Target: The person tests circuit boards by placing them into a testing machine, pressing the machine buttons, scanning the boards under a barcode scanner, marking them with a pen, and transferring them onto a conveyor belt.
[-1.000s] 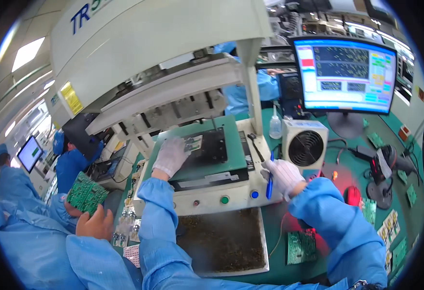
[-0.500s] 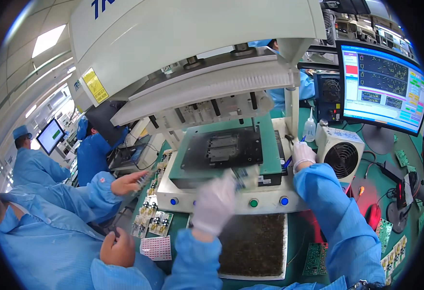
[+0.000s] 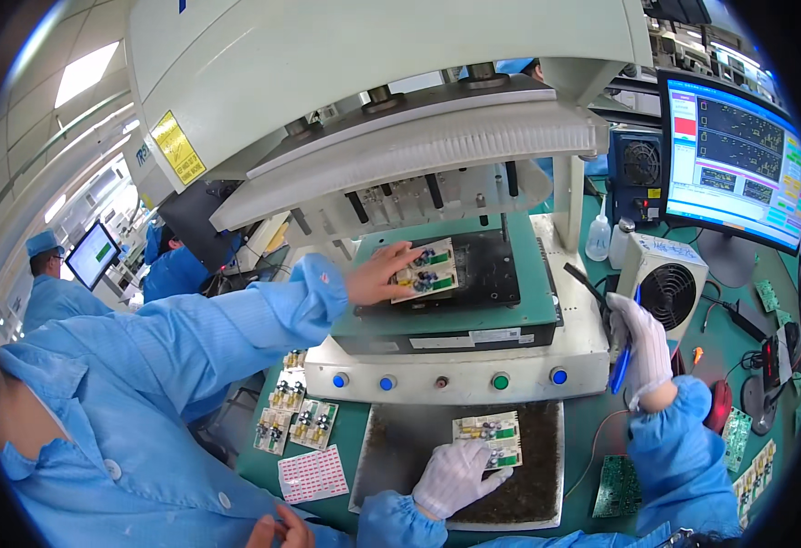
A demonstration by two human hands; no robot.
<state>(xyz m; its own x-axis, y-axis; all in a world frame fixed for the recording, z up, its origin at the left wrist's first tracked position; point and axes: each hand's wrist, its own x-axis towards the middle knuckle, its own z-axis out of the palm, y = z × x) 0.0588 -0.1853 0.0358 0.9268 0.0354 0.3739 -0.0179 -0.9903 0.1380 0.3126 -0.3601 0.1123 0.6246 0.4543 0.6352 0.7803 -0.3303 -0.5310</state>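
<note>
My left hand, in a white glove, rests its fingers on the near-left edge of a cream circuit board. That board lies on a dark, white-rimmed mat in front of the press-like test machine. My gloved right hand, at the machine's right side, is closed around a slim blue pen-like tool and a black stick-like tool, whose kind I cannot make out. From the left, a co-worker's bare hand holds another cream board over the black fixture plate.
Above the fixture hangs the machine's clear pin plate. Buttons line its front. A fan unit, bottles and a monitor stand right. Several boards and a label sheet lie left; green boards lie right.
My left hand has come down from the fixture's front to the mat with the board. My right hand has drawn back nearer, to the right. The co-worker's hand has reached over the fixture with a board.
</note>
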